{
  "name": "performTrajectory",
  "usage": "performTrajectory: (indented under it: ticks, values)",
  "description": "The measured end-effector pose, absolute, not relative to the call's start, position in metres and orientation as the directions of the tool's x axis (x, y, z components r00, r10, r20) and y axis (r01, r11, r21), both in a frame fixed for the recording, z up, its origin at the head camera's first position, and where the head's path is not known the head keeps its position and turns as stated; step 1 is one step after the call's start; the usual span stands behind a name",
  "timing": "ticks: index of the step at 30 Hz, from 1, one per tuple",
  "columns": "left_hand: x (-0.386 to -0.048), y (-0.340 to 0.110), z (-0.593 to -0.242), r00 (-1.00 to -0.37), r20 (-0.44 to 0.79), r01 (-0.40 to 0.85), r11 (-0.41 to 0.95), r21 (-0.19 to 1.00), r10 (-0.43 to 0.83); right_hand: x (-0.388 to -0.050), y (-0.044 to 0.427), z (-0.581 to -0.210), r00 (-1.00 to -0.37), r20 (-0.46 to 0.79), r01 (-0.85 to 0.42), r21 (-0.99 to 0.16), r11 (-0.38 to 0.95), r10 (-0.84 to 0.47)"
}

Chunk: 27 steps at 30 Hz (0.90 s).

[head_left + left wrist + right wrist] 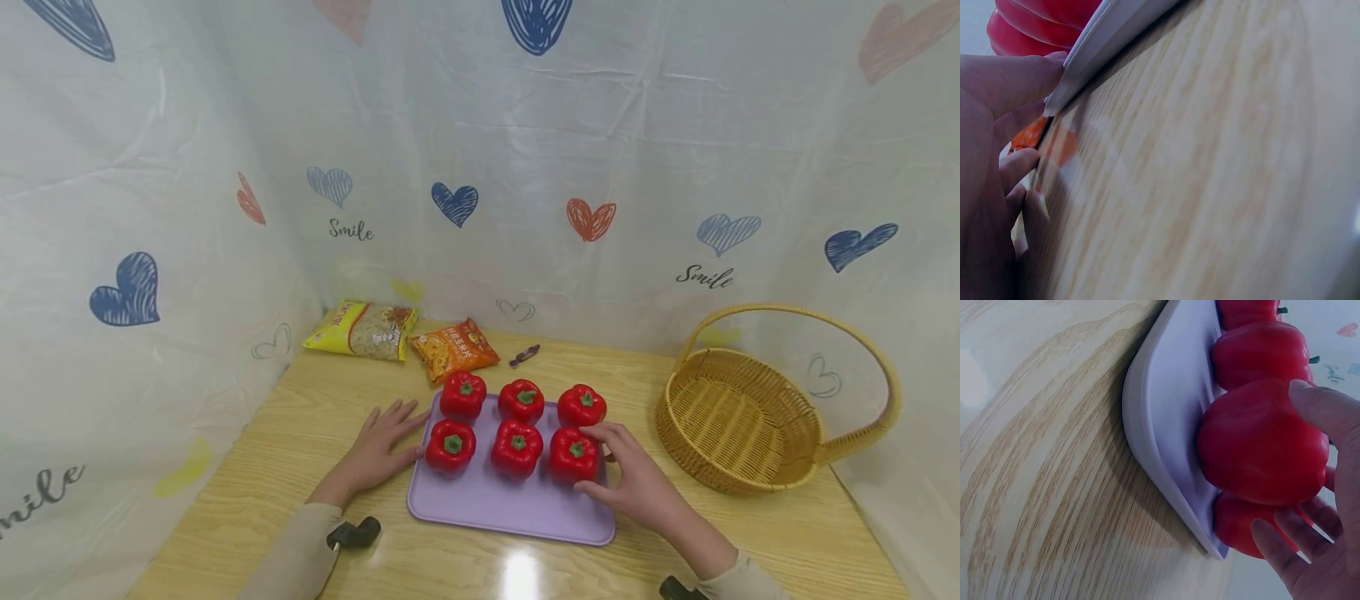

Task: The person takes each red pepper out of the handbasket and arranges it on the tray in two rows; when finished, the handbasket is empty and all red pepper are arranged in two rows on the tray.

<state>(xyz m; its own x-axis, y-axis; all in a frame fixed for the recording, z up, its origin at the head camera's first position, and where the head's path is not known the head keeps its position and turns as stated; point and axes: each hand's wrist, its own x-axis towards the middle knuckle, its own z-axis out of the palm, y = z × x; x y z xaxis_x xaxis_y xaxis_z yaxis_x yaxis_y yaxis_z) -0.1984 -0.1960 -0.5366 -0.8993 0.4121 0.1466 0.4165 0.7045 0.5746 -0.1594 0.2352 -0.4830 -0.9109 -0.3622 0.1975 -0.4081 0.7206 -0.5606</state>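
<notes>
Several red bell peppers (517, 448) with green stems stand in two rows on a lilac tray (495, 504). My right hand (633, 479) is at the near-right bell pepper (1260, 444), thumb on one side and index finger on the other, gripping it while it sits on the tray; the other fingers are spread beside it in the right wrist view. My left hand (378, 450) rests at the tray's left edge with its fingers extended. In the left wrist view, the thumb (1022, 78) touches the tray rim (1094, 50).
A wicker basket (667, 417) with a tall handle stands to the right of the tray. Behind the tray lie a yellow snack bag (363, 331), an orange snack bag (455, 350) and a small purple wrapped candy (524, 356). A heart-patterned curtain (525, 275) closes off the table's back.
</notes>
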Motion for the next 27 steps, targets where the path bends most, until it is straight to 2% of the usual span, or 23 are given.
performTrajectory:
  ticks: [15, 27]
  values:
    - [-0.199, -0.197, -0.540, -0.899, 0.149, 0.417, 0.701, 0.578, 0.412, -0.155, 0.241, -0.484, -0.903, 0.240, -0.430, -0.551, 0.715, -0.358]
    - [-0.197, -0.203, -0.540, -0.889, 0.169, 0.434, 0.667, 0.606, 0.425, -0.149, 0.267, -0.492, -0.896, 0.292, -0.441, -0.508, 0.740, -0.333]
